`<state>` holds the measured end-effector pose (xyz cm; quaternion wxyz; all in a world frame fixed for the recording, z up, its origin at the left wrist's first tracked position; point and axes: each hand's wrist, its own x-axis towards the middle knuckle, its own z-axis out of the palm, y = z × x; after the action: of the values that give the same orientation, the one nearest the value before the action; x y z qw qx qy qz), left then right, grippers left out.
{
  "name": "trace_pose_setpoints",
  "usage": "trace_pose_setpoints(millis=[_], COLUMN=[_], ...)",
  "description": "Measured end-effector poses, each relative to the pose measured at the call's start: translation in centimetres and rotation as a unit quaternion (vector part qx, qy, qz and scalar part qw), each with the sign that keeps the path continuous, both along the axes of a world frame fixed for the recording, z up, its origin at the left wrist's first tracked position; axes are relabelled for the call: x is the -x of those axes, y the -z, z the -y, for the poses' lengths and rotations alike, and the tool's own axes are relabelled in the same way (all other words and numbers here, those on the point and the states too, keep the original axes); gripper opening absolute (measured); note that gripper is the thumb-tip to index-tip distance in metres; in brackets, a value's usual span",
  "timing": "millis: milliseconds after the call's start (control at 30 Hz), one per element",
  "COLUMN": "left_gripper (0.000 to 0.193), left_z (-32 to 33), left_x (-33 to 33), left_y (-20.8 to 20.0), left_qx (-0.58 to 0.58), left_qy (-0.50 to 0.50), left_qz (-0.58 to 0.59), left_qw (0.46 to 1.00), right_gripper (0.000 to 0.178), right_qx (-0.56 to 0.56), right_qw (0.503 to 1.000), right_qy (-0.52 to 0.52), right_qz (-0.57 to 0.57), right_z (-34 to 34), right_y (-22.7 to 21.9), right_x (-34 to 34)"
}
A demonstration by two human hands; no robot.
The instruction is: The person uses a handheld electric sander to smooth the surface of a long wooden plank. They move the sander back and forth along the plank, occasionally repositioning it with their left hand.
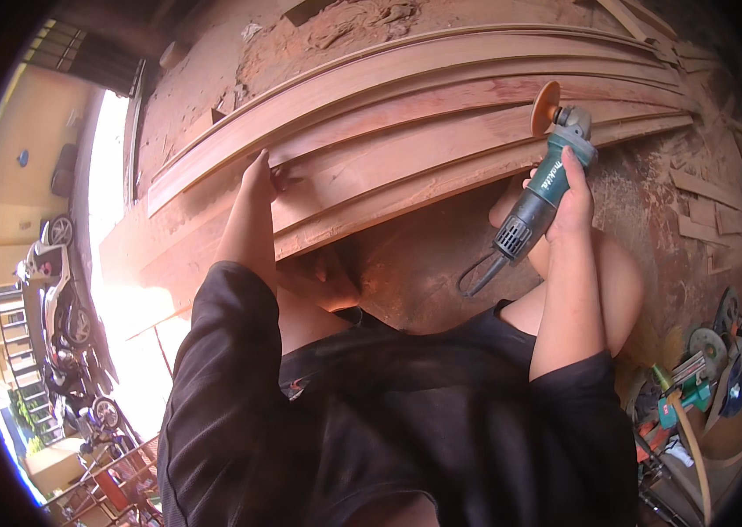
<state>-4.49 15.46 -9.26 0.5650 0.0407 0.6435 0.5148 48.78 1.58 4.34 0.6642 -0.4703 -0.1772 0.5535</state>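
Observation:
My right hand [575, 198] is closed around the green and black body of an angle grinder [548, 180]. The tool is tilted, with its grey metal head and orange disc [545, 109] up and away from me. Its cord leaves the lower end in a small loop. My left hand [271, 174] is at the wooden planks [406, 158], seen edge-on against them. Its fingers are partly hidden and in shadow, so their grip is unclear. Several long reddish planks lie side by side across the space before my knees, the grinder's disc over them.
Wood scraps [722, 215] lie on the dusty floor at the right. Tools, including a green power tool [694, 397] and a round disc [706, 344], crowd the lower right. Beyond the sunlit opening at the left stand motorcycles [59, 307] and a metal fence [15, 329].

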Motion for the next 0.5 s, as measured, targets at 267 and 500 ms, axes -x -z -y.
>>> trace_pose_setpoints(millis=[267,500], left_gripper=[0.004,0.017], left_z=[4.0,13.6], left_x=[2.4,5.8], left_y=[-1.3,-3.0], left_qx=[0.043,-0.022], left_qy=[-0.028,-0.067], left_qz=[0.026,0.019], left_qw=[0.998,0.997], right_gripper=[0.054,0.058], right_qx=[-0.031,-0.024], right_qw=[1.0,1.0], right_qy=[-0.002,-0.002], right_qz=[-0.003,0.006], right_z=[1.0,1.1], right_y=[-0.3,-0.2], right_x=[-1.5,-0.2])
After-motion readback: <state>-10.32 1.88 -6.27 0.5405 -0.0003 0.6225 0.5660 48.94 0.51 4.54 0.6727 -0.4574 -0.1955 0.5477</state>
